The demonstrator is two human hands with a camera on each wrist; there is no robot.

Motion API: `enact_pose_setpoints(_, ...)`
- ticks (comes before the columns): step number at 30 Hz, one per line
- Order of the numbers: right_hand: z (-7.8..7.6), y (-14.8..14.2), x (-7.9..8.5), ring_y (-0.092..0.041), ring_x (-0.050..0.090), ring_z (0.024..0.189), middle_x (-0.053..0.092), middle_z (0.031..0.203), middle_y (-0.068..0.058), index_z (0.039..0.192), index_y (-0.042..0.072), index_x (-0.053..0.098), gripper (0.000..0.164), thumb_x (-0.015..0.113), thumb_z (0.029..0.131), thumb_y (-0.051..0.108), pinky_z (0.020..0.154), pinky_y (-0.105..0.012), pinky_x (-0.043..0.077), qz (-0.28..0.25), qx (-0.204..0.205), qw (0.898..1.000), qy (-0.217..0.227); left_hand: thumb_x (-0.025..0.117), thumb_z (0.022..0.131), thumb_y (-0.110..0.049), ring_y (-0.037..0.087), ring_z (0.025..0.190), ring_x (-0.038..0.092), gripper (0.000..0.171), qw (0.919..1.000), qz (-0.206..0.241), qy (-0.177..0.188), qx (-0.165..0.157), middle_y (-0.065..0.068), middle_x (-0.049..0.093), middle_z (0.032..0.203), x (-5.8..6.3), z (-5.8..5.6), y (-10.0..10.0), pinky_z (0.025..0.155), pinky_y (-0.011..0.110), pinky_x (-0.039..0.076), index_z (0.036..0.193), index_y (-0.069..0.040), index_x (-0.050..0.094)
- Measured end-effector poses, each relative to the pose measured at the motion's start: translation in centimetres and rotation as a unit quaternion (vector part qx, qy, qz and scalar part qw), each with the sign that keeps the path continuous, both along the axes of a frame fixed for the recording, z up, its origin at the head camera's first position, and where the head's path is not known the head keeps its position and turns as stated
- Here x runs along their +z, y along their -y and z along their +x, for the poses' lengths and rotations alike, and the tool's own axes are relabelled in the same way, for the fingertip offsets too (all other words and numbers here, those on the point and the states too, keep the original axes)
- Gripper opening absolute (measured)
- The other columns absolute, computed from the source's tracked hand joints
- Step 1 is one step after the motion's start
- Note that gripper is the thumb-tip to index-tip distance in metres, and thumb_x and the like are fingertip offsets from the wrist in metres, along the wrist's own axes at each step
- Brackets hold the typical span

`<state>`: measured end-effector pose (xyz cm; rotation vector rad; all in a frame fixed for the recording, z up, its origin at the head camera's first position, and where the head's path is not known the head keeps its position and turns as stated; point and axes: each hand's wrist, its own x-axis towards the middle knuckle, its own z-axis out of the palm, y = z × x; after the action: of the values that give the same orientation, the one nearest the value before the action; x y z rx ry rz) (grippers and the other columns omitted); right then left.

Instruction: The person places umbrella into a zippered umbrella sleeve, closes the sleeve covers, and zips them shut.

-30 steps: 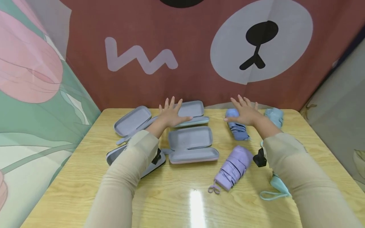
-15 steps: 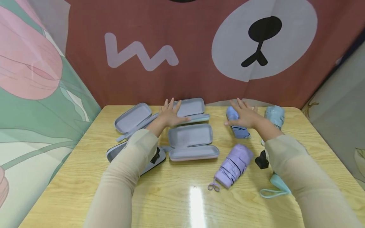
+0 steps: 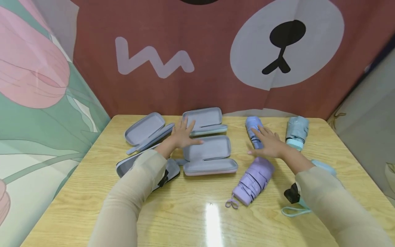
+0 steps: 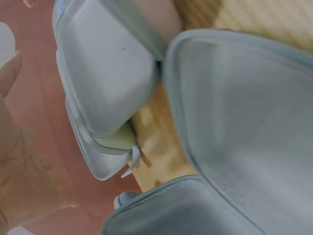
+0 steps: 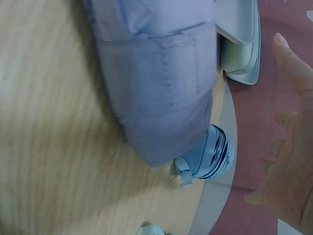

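Note:
My left hand (image 3: 182, 134) is spread over the open grey-lined cases, holding nothing. Beneath and around it lie a middle case (image 3: 214, 147), a back case (image 3: 205, 116) and a left case (image 3: 145, 128). My forearm partly covers a dark-rimmed case (image 3: 124, 167). My right hand (image 3: 269, 143), fingers spread and grasping nothing, hovers between the folded blue umbrella (image 3: 253, 124) and the folded purple umbrella (image 3: 254, 180). In the right wrist view the purple umbrella (image 5: 161, 88) looms large below that hand. The left wrist view has an open case (image 4: 249, 122) close up.
A folded teal umbrella (image 3: 297, 129) lies at the back right. A mint item with a strap loop (image 3: 293, 212) is partly hidden under my right sleeve. The wooden table (image 3: 185, 219) ends at a brown printed cloth (image 3: 210, 68) behind.
Both hands have come lower and nearer, the right one also shifting rightward, uncovering more of the back case and the blue and teal umbrellas. The cases and umbrellas stay in place.

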<state>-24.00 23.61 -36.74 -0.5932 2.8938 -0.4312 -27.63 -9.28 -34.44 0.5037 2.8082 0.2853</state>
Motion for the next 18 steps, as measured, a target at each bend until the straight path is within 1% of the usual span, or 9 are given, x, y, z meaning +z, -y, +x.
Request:
enact_pose_setpoints(2, 0.5, -0.1, -0.1, -0.047, 0.002, 0.122, 0.001, 0.139, -0.025, 0.139, 0.007, 0.011, 0.094, 0.053, 0.073, 0.059, 0.087, -0.066, 0.000, -0.003, 0.008, 1.000, -0.002, 0.042, 0.074, -0.067, 0.030, 0.125, -0.017, 0.092, 1.0000, 0.003, 0.003, -0.002, 0.010, -0.017, 0.141, -0.3, 0.2, 0.2, 0.099, 0.051, -0.001, 0.139, -0.022, -0.005)
enact_pose_setpoints(8, 2.2, -0.2, -0.5, -0.049, 0.006, 0.121, 0.006, 0.138, -0.028, 0.137, 0.003, 0.018, 0.093, 0.058, 0.072, 0.056, 0.088, -0.065, 0.001, -0.025, 0.030, 0.999, -0.019, 0.043, 0.075, -0.065, 0.031, 0.125, -0.015, 0.091, 0.9992, 0.037, 0.013, -0.008, 0.010, -0.017, 0.141, -1.2, 0.7, 0.6, 0.099, 0.051, 0.002, 0.139, -0.021, -0.004)
enact_pose_setpoints(13, 3.4, -0.3, -1.4, -0.048, 0.010, 0.121, 0.011, 0.137, -0.028, 0.136, 0.001, 0.021, 0.093, 0.060, 0.071, 0.054, 0.089, -0.064, 0.003, -0.030, 0.044, 0.998, -0.023, 0.044, 0.075, -0.064, 0.029, 0.126, -0.015, 0.091, 0.9976, 0.063, 0.025, -0.015, 0.011, -0.013, 0.141, -2.1, 1.4, 0.8, 0.099, 0.051, 0.003, 0.140, -0.018, -0.001)
enact_pose_setpoints(18, 4.4, -0.1, -2.1, -0.047, 0.012, 0.121, 0.013, 0.137, -0.027, 0.135, 0.001, 0.024, 0.092, 0.060, 0.070, 0.055, 0.090, -0.064, 0.006, -0.032, 0.051, 0.998, -0.017, 0.044, 0.077, -0.062, 0.028, 0.127, -0.010, 0.088, 0.9970, 0.064, 0.033, -0.028, 0.011, -0.010, 0.142, -2.7, 2.0, 0.9, 0.099, 0.050, 0.005, 0.140, -0.016, 0.003)
